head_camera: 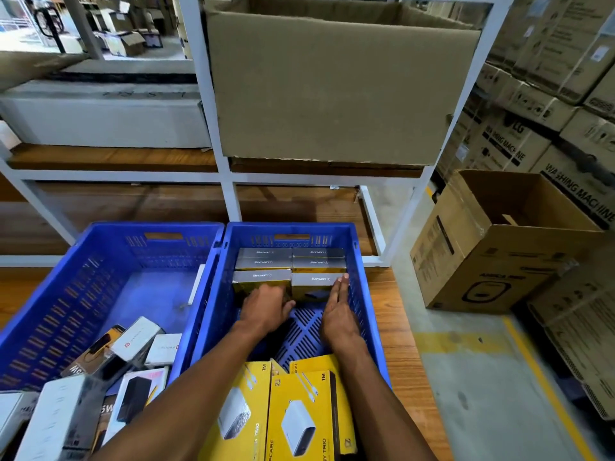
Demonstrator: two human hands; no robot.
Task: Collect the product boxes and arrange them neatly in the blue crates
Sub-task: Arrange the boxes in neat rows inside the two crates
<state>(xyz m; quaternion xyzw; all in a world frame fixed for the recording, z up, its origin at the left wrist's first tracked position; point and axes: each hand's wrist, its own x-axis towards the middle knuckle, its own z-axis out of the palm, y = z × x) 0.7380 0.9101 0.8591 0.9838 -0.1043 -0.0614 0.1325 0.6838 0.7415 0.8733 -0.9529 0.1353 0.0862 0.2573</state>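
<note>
Warehouse shelving bay, wooden deck | left hand [266, 307] fingers curled on front-left grey-lidded box [261, 280] | right hand [337, 311] flat, fingers straight against front-right box [316, 284] | boxes look light, stiff card; best held by side faces | right blue crate [362, 294]: grey boxes at 12 o'clock, yellow charger boxes [299, 414] at 6 | left blue crate [100, 261]: loose mixed boxes at 7

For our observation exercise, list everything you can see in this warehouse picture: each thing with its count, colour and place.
Crates: two, blue, side by side on wooden floor.
Stacked boxes: several, grey-and-yellow, far end of right crate.
Charger boxes: several, yellow, near end of right crate.
Mixed boxes: several, white and black, jumbled in left crate.
Cartons: many, brown, on rack and at right.
Left hand: on stacked boxes.
Right hand: fingers straight against stacked boxes.
</note>
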